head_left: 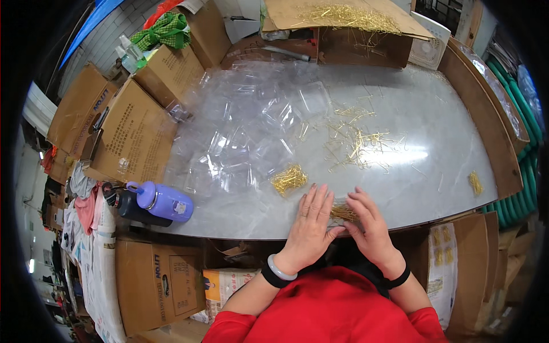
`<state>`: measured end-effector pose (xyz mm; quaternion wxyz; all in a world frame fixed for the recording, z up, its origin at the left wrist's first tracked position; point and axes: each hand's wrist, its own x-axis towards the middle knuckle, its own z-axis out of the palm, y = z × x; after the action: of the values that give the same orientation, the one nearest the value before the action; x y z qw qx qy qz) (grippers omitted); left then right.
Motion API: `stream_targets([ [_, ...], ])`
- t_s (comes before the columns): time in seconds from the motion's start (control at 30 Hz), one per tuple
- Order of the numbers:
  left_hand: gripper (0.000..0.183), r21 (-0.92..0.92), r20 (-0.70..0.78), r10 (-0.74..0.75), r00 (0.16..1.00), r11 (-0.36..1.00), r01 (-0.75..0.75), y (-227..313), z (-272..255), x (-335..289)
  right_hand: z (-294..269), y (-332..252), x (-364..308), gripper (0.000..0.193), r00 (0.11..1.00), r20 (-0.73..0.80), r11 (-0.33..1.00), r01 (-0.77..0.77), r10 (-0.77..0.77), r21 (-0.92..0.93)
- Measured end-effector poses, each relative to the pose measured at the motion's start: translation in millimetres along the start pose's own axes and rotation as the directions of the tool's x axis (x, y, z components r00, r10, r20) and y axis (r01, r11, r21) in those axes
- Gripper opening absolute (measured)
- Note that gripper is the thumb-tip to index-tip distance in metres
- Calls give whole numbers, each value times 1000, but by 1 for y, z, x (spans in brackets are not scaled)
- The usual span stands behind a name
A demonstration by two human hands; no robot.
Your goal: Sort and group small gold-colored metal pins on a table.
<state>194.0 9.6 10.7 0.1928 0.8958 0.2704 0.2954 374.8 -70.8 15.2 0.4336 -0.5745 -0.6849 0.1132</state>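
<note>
A small bundle of gold wire hooks lies at the table's near edge between my two hands. My left hand is round its left end, palm down, with the fingers fairly straight and the thumb on the near side. Round the right end is my right hand, its fingers bent over the hooks and its thumb close to the left one. A second bundled pile of gold hooks rests just beyond my left fingertips. Farther off, loose gold hooks are scattered across the grey tabletop.
Clear plastic boxes cover the left of the table. A purple bottle lies by a black one at the left edge. Cardboard boxes stand at left; more hooks top a box behind. One small bundle sits far right.
</note>
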Motion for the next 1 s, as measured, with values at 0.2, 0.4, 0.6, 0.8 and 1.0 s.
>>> stream_targets([
  [0.2, 68, 140, 137, 8, 991, 990, -27, 3, 8, -3, -8, -17, -15, 69, 994, 59, 988, -83, 91, -130],
  [0.4, 61, 132, 104, 15, 994, 991, -29, 4, 8, -3, -12, -10, -10, 54, 988, -56, 985, -148, 143, -84],
  [0.6, 57, 111, 120, 20, 993, 993, -33, 8, 6, -1, -29, 5, 4, 29, 978, -20, 973, -208, 207, -103],
  [0.8, 57, 108, 99, 44, 994, 993, -55, 6, 5, -4, -29, 2, 16, 16, 991, 16, 947, -121, 131, -297],
  [1.0, 58, 102, 110, 66, 992, 992, -77, 3, 4, -3, -43, -2, 23, 11, 974, 119, 940, -149, 193, -306],
])
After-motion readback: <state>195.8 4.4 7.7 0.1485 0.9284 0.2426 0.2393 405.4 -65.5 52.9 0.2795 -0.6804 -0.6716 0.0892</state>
